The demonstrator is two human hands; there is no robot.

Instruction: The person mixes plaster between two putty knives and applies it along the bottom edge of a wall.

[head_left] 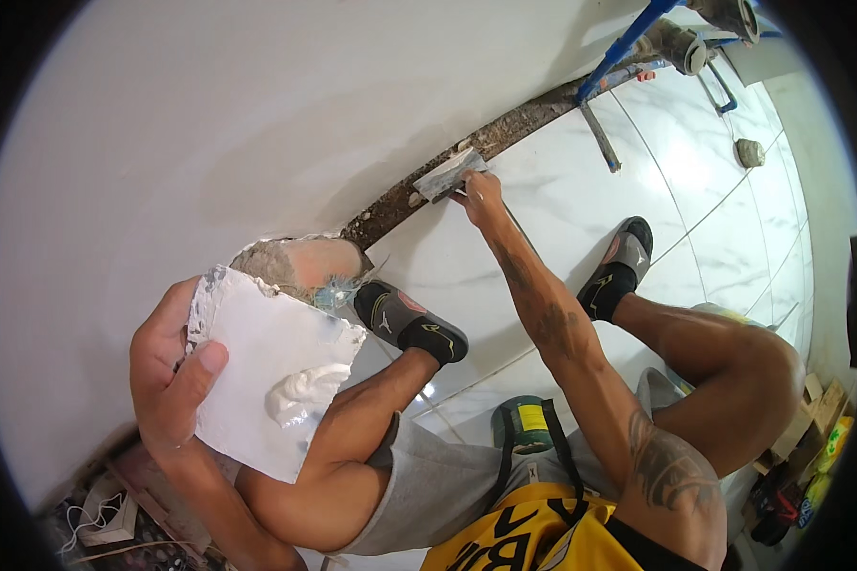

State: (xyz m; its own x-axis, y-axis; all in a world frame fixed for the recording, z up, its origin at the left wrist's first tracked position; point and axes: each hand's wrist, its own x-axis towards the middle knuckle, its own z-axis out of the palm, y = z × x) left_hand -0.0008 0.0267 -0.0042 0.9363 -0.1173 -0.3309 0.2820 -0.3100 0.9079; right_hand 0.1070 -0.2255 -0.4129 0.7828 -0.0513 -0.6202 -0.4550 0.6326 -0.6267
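so, the left hand (176, 371) is at the lower left of the frame, pinching the edge of a white board (257, 333), with its thumb on top and its other fingers mostly hidden. the board has rough, broken edges, and a thick blob of white paste (307, 392) sits near its lower right side.

the right hand (483, 193) is near the upper middle of the frame. its fingers are curled in, pinching the right end of a flat grey scraper (450, 174). the scraper is over a dark, dirty strip (390, 215) that runs along the bottom of the white wall (209, 124). i cannot tell if its blade touches the wall.

a bumpy grey and pink patch (324, 259) shows just above the board. a blue pipe (628, 43) is at the upper right, and a small round lump (749, 152) sits on the shiny white floor (562, 171) below it and further right. a green tub (527, 423) with a yellow label is at the lower middle, between the legs.
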